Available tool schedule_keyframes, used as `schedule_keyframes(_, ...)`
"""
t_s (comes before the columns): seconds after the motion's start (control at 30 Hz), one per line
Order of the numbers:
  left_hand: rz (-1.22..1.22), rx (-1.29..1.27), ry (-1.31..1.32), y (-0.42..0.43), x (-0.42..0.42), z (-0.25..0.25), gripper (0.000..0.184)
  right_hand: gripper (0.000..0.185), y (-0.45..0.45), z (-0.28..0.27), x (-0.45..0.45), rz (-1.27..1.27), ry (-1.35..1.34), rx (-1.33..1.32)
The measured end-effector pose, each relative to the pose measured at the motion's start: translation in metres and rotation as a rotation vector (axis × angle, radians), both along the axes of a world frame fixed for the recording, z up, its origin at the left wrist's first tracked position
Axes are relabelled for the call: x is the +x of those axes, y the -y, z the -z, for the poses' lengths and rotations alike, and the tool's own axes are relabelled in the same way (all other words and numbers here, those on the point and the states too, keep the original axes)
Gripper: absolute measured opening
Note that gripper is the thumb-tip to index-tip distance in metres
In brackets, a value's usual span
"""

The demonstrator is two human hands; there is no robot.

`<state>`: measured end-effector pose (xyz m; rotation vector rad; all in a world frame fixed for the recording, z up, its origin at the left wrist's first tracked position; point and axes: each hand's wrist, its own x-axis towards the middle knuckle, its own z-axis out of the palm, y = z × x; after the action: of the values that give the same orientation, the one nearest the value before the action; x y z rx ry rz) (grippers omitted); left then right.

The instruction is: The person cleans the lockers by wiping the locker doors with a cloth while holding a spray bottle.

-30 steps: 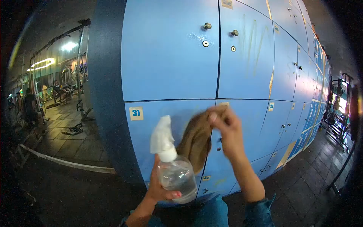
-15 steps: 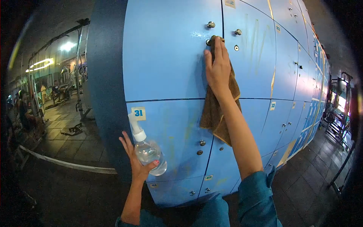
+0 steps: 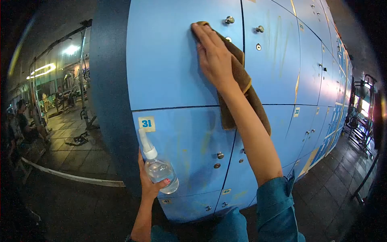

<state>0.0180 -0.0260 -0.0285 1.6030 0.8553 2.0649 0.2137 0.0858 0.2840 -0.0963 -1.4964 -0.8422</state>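
My right hand (image 3: pixel 215 60) presses a brown cloth (image 3: pixel 238 105) with yellowish edging flat against a blue locker door (image 3: pixel 165 56), left of its round knob (image 3: pixel 229 19). Part of the cloth hangs below the wrist, across the seam between doors. Lower left, my left hand (image 3: pixel 151 177) is wrapped round a clear spray bottle (image 3: pixel 162 171) with a white nozzle, thumb across its front. The bottle stands upright, tilted slightly, before the door with the number 31 sticker (image 3: pixel 146 124). Clear liquid shows inside it.
More blue lockers (image 3: pixel 278 60) with knobs, locks and yellowish streaks run off to the right. A dark side panel (image 3: pixel 109 92) borders them on the left. Gym machines (image 3: pixel 363 117) stand at the far right, and a person (image 3: pixel 60 96) sits among equipment at the far left.
My right hand has slid the cloth up and left, away from the lock beside the knob. The fingers of my left hand have closed in around the bottle.
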Motion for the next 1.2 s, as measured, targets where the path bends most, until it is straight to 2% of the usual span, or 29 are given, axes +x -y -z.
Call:
schedule_keyframes(0.33, -0.002, -0.041, 0.015, 0.004, 0.001, 0.001, 0.129, 0.044, -0.001, 0.027, 0.048, 0.148, 0.201, 0.021)
schedule_keyframes(0.47, 0.011, -0.044, 0.006, 0.006, 0.001, -0.001, 0.127, 0.048, -0.004, 0.034, 0.078, 0.207, 0.129, -0.006)
schedule_keyframes(0.57, -0.008, -0.020, -0.023, 0.000, -0.003, 0.004, 0.127, 0.047, -0.009, 0.038, 0.089, 0.171, -0.043, -0.094)
schedule_keyframes(0.73, -0.033, -0.052, -0.043, 0.001, -0.001, 0.002, 0.123, 0.039, -0.007, 0.023, 0.057, 0.017, -0.275, -0.184)
schedule_keyframes(0.87, -0.004, -0.025, -0.026, -0.001, -0.002, 0.003, 0.129, 0.043, -0.008, 0.019, 0.033, 0.040, -0.163, -0.049)
schedule_keyframes(1.07, -0.046, -0.041, -0.060, -0.005, -0.005, 0.008, 0.130, 0.046, 0.004, 0.044, 0.012, 0.066, 0.129, 0.010)
schedule_keyframes(1.2, -0.003, -0.058, -0.014, 0.000, -0.001, 0.003, 0.129, 0.049, 0.004, 0.028, 0.028, 0.168, 0.286, 0.070)
